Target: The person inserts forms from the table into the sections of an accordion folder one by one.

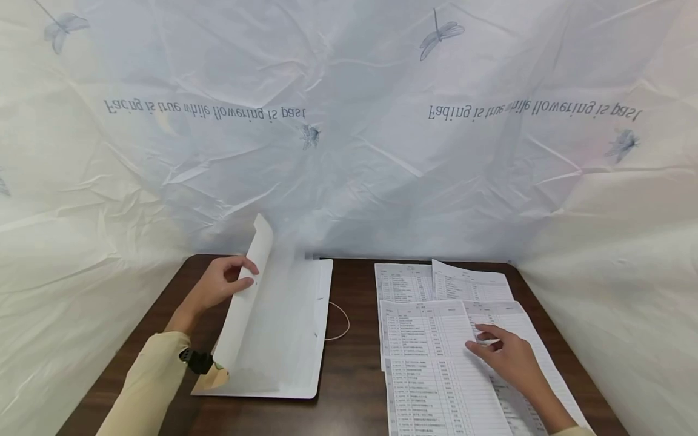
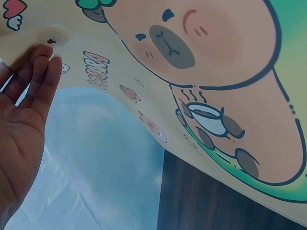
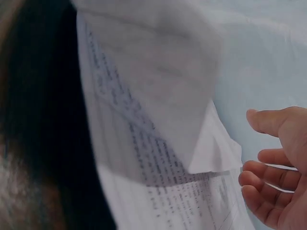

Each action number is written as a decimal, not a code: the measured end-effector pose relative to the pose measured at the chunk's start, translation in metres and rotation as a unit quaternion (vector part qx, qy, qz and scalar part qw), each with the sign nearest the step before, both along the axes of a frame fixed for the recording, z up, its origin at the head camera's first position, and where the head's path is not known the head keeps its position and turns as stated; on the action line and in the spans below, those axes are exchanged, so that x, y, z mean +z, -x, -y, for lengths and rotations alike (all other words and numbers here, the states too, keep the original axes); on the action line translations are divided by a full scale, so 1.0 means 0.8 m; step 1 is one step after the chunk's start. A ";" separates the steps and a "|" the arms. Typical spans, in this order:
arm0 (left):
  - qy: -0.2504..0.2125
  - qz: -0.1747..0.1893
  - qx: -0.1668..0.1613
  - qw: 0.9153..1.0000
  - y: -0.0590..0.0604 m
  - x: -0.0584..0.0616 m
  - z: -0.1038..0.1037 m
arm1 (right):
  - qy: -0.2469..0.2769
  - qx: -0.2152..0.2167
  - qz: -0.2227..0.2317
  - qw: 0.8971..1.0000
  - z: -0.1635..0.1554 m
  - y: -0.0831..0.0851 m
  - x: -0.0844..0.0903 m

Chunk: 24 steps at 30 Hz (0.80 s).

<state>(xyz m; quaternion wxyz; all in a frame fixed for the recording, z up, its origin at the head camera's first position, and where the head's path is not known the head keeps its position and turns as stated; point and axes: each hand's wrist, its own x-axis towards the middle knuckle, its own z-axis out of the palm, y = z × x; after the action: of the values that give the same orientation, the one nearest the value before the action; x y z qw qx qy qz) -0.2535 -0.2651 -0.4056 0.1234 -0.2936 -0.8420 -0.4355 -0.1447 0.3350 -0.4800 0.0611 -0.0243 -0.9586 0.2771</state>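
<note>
My left hand (image 1: 215, 284) pinches the raised cover of a document folder (image 1: 297, 327), its thumb on the white inner side. Cartoon animal art fills the cover's outside (image 2: 230, 57) in the left wrist view, where the fingers (image 2: 41, 79) lie by a small round disc (image 2: 53, 39). The folder lies on the left half of the table, a thin string (image 1: 345, 316) at its right edge. Over printed sheets (image 1: 425, 363) on the right hovers my right hand (image 1: 507, 360), its fingers loosely bent. A sheet (image 3: 158, 72) curls upward beside that hand in the right wrist view, apart from the fingers.
Two more printed sheets (image 1: 403, 280) lie farther back, partly covered by the nearer ones. The dark wooden table (image 1: 349, 375) shows between folder and sheets. A pale, wrinkled printed curtain (image 1: 349, 151) hangs around the table's back and sides.
</note>
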 end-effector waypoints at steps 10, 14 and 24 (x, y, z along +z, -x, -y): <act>-0.009 -0.009 0.000 1.000 0.006 -0.012 0.008 | -0.002 -0.009 0.056 0.998 -0.003 0.004 -0.008; -0.009 -0.012 -0.002 1.000 0.007 -0.013 0.008 | -0.005 -0.007 0.076 0.997 -0.004 0.004 -0.007; -0.004 -0.007 0.012 1.000 0.006 -0.009 0.006 | 0.012 0.021 0.084 0.996 -0.004 0.002 -0.001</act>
<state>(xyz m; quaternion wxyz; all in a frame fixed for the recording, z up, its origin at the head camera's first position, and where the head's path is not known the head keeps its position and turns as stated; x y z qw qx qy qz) -0.2580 -0.2697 -0.4130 0.1355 -0.2857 -0.8427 -0.4358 -0.1462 0.3384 -0.4806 -0.0259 -0.0278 -0.9572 0.2869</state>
